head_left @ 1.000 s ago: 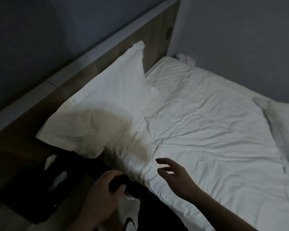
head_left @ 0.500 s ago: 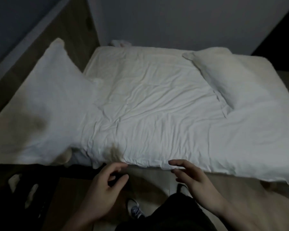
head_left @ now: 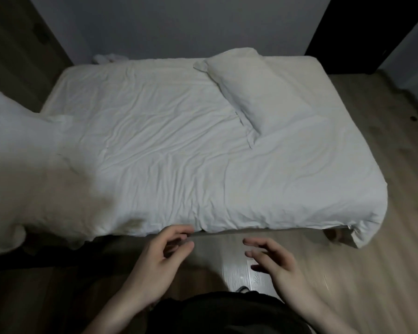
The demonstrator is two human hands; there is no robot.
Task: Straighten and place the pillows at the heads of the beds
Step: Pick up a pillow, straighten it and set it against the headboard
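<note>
A bed with a wrinkled white cover [head_left: 169,150] fills the middle of the view. One white pillow [head_left: 22,165] lies at the left end of the bed, by the wooden headboard [head_left: 17,44]. A second white pillow [head_left: 258,92] lies askew on the far right part of the bed, near the wall. My left hand [head_left: 159,261] hovers just in front of the bed's near edge, fingers apart, holding nothing. My right hand [head_left: 278,263] floats beside it over the floor, also empty with fingers spread.
Pale wooden floor [head_left: 384,261] runs along the near side and the right end of the bed. A grey wall [head_left: 179,25] stands behind the bed. A small crumpled white cloth [head_left: 106,57] sits at the bed's far left corner. Dark things lie on the floor at lower left [head_left: 22,261].
My view has swung right, from the headboard pillow to the whole bed and the second pillow. Both hands have stayed low at the bed's near edge, open.
</note>
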